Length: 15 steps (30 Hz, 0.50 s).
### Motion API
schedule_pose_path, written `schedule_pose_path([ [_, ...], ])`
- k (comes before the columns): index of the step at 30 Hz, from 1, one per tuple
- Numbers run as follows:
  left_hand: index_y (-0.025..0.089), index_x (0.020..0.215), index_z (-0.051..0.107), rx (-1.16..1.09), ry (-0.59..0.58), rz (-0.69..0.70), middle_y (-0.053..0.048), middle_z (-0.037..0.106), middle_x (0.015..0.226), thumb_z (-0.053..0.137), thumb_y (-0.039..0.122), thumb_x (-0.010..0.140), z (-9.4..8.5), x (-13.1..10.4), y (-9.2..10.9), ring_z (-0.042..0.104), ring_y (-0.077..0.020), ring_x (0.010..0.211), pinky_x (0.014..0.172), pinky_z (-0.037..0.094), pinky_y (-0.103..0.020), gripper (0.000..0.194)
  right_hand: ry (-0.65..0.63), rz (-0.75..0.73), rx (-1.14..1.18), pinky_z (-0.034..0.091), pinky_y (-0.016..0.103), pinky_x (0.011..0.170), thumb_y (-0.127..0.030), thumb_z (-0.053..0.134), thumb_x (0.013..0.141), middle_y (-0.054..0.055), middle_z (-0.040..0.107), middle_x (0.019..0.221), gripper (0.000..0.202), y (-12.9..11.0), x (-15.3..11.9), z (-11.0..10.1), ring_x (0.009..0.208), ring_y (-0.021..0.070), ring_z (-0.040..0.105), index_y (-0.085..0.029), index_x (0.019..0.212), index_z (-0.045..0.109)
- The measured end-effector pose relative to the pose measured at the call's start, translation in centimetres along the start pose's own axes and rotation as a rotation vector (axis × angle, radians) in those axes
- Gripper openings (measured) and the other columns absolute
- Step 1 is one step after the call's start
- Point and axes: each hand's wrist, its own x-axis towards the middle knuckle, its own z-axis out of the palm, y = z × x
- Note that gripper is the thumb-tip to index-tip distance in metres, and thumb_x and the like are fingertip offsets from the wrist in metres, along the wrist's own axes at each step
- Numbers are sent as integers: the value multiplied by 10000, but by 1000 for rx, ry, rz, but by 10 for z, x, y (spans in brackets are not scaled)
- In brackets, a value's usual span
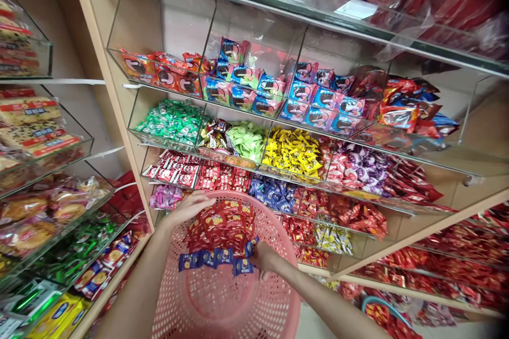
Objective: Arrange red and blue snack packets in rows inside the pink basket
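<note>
A pink perforated plastic basket (284, 296) is tilted towards me in front of the shelves. In its far part lies a heap of small red packets (222, 225). Several small blue packets (224, 256) lie in a row along the near edge of that heap. My right hand (265, 257) is inside the basket, its fingers closed around a blue packet (251, 247) at the row's right end. At the far left rim, my left hand (193, 207) lies with its fingers stretched out; the thumb is not clearly visible.
Ahead, clear shelf bins hold green wrapped sweets (172, 123), yellow packets (293, 152) and blue packets (272, 193). A glass shelf edge (302, 18) runs above. Packaged bread (32, 122) fills the left shelves. A blue-rimmed basket (387, 304) stands low at the right.
</note>
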Motion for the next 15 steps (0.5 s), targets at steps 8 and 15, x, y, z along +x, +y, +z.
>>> schedule_pose_path([
  [8,237,790,685,-12,11,-7,-17,571,1150,474,626,671,2,3,-7,384,-229,1193,1006,260,-316,458,315,-261,20,409,199,488,-387,379,820,44,615,544,317,-19,-5,-95,480,122,569,-157,663,530],
  [15,238,801,690,-12,18,-15,-20,550,1188,469,639,665,4,4,-10,398,-232,1190,1006,264,-307,478,712,-68,-131,360,188,581,-289,470,781,77,657,774,195,-2,39,-143,732,145,602,-153,765,610],
])
